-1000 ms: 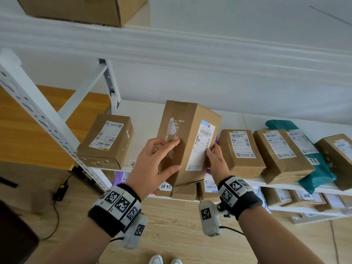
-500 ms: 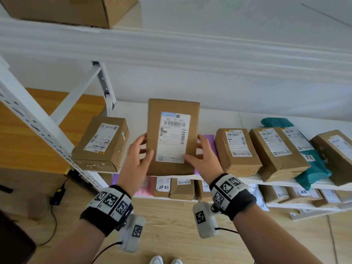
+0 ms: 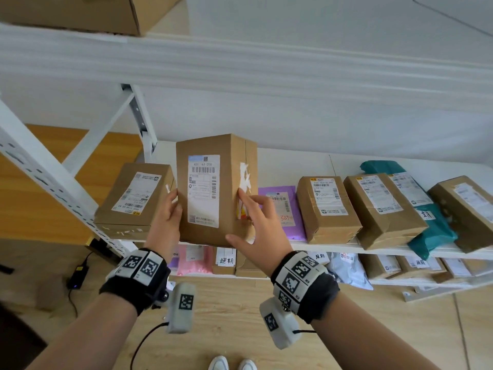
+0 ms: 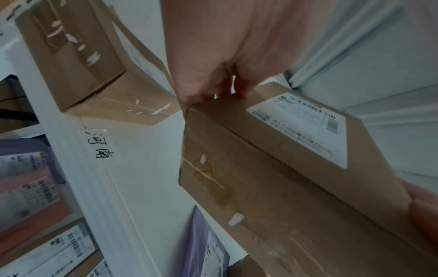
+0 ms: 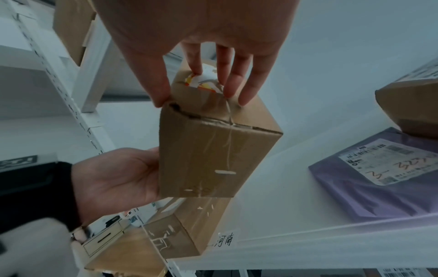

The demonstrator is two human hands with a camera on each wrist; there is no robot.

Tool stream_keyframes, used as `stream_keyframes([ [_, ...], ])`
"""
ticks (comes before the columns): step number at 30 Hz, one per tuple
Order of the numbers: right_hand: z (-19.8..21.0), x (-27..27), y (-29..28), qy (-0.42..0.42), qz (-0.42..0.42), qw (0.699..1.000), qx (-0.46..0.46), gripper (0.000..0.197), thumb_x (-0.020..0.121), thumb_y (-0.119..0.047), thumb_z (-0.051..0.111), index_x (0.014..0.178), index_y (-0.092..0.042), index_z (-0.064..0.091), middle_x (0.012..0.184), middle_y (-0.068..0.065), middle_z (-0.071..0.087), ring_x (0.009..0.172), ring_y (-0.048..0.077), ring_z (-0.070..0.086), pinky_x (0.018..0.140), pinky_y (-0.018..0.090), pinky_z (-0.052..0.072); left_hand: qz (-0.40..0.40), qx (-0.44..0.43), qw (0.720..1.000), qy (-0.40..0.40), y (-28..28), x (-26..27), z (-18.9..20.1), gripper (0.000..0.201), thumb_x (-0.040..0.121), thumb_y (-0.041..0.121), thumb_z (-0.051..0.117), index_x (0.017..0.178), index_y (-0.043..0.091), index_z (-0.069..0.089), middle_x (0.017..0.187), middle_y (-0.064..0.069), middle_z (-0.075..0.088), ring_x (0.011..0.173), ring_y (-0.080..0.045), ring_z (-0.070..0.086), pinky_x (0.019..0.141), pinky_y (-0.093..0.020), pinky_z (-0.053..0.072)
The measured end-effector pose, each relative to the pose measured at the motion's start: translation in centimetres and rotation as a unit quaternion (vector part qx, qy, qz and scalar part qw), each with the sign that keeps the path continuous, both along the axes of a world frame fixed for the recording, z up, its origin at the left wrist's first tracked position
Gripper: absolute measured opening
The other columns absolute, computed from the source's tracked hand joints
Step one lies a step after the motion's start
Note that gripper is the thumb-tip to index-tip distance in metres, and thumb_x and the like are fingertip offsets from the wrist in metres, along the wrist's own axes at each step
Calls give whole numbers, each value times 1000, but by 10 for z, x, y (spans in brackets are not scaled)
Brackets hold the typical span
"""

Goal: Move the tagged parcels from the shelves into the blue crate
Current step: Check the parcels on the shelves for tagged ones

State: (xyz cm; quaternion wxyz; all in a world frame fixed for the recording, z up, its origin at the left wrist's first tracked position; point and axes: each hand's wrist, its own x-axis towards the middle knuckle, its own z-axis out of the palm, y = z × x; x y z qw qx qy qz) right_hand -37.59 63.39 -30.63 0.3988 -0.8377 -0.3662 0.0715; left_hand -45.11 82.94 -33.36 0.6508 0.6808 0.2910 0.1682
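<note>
One cardboard parcel (image 3: 213, 188) stands upright between your two hands, held in the air just in front of the middle shelf (image 3: 330, 245), its white shipping label (image 3: 203, 190) facing you. Your left hand (image 3: 166, 222) grips its left edge, palm against the side and fingers wrapped behind (the right-wrist view shows this plainly). Your right hand (image 3: 257, 231) pinches the right side, fingertips (image 5: 228, 90) pressing on a torn sticker and thumb at the lower front corner. On the shelf, a second brown box (image 3: 134, 200) lies to the left, and a purple mailer bag (image 3: 282, 212) lies flat just behind your right hand. Further right sit more brown boxes and a teal bag (image 3: 429, 231). Lower shelves carry more labelled packages.
</note>
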Motion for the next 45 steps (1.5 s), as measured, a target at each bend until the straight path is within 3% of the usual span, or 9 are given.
stream_keyframes([
  [5, -3, 2, -2, -4, -1, 1000, 3, 85, 84, -33, 70, 152, -28, 19, 140, 1, 29, 126, 18, 36, 100, 27, 41, 0, -12, 1000, 4, -1, -2, 3, 37, 106, 21, 35, 136, 40, 39, 138, 5, 52, 126, -15, 51, 106, -50, 42],
  [10, -1, 13, 0, 27, -35, 997, 63, 76, 85, -35, 58, 151, -24, 23, 133, -1, 35, 113, -6, 37, 96, 4, 29, -20, -10, 1000, 0, -8, 0, 21, 37, 104, 26, 38, 138, 41, 41, 131, 14, 56, 118, -6, 55, 97, -34, 48],
  [15, 21, 28, -3, 117, -86, 982, 125, 54, 98, -23, 50, 149, -21, 31, 133, -4, 36, 119, 4, 41, 104, 13, 34, -51, 12, 998, -22, -19, -3, 49, 34, 104, 32, 36, 135, 44, 43, 115, 24, 64, 102, 6, 62, 82, -19, 51],
  [18, 28, 36, -5, 159, -86, 974, 134, 47, 101, -22, 44, 147, -21, 37, 136, -4, 43, 110, -16, 44, 92, 4, 38, -83, 43, 995, -27, -21, -4, 62, 38, 104, 34, 32, 140, 42, 41, 120, 17, 63, 102, 5, 62, 76, -11, 51],
  [23, 42, 43, -4, 283, -105, 939, 164, 23, 99, -21, 46, 111, -30, 64, 110, -6, 66, 94, 1, 64, 81, 18, 52, -135, 81, 987, 20, -10, -1, 72, 58, 82, 66, 38, 139, 54, 37, 132, 6, 52, 113, -5, 58, 97, -37, 51],
  [27, 55, 46, -6, 323, -121, 928, 141, 24, 101, -21, 45, 84, -34, 57, 83, -14, 63, 74, 3, 61, 66, 18, 52, -147, 90, 984, 54, -7, 0, 79, 54, 85, 67, 36, 137, 55, 38, 128, 10, 55, 112, -8, 57, 100, -43, 48],
  [33, 58, 45, -3, 361, -135, 920, 74, 21, 100, -29, 45, 95, -18, 63, 88, -2, 63, 80, 11, 59, 70, 32, 56, -145, 64, 982, 106, -10, 0, 80, 42, 93, 59, 32, 132, 47, 43, 118, 16, 59, 104, -13, 60, 88, -38, 54],
  [38, 51, 44, -3, 366, -139, 919, 40, 32, 99, -31, 45, 108, -9, 65, 95, 4, 65, 77, 10, 60, 49, 17, 47, -149, 48, 978, 135, -11, 0, 74, 25, 97, 56, 30, 116, 53, 46, 117, 3, 62, 103, -20, 62, 93, -44, 53],
  [45, 50, 45, -4, 346, -130, 928, 44, 29, 100, -29, 44, 111, -12, 65, 98, 3, 68, 80, 12, 62, 49, 15, 46, -167, 41, 978, 122, -9, 1, 73, 42, 95, 59, 33, 134, 47, 43, 122, 7, 62, 107, -17, 61, 93, -44, 53],
])
